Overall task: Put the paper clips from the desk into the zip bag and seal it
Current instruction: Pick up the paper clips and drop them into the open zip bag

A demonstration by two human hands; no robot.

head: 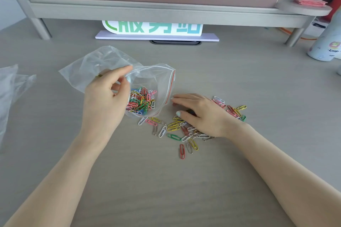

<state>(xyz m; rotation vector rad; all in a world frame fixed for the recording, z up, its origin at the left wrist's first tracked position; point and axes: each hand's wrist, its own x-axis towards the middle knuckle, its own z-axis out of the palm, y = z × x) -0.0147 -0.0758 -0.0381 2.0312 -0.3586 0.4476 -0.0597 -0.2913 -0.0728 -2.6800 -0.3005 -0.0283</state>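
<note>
A clear zip bag (156, 77) with a red seal strip lies on the desk, its mouth open toward the right. My left hand (105, 97) pinches the bag's upper lip and holds the mouth open. Several coloured paper clips (142, 101) sit inside it. More loose paper clips (175, 129) are scattered on the desk just right of and below the mouth. My right hand (201, 114) lies palm down over that pile, fingers spread and pointing at the bag. Some clips are hidden under it.
A crumpled clear plastic bag (11, 86) lies at the left edge. A grey monitor riser (166, 13) spans the back, with a white sign (153, 29) under it. A white bottle (324, 46) stands at the right.
</note>
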